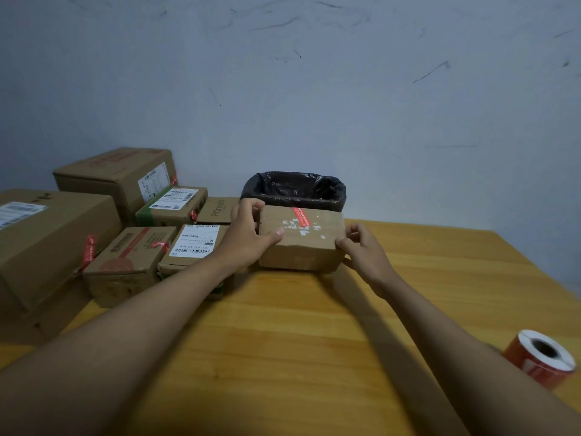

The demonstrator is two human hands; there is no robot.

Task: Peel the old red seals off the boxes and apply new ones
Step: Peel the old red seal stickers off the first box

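Wooden table (pixel 283 341) carries it all: stacked cartons (pixel 56 240) left of the small box (pixel 301 243), black-lined bin (pixel 294 190) just behind it. Left hand (pixel 248 234) grips the box's left end, right hand (pixel 361 250) pinches its right corner. Red seal (pixel 301 217) on top, label roll (pixel 542 357) well right.

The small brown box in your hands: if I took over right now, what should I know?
Left hand grips the left end of the small brown cardboard box, thumb on top; right hand grips its right corner.
The box sits on the wooden table, before the black-lined bin.
Its old red seal is still on.
Left: peel it, then apply a new one from the red sticker roll; stacked boxes wait.
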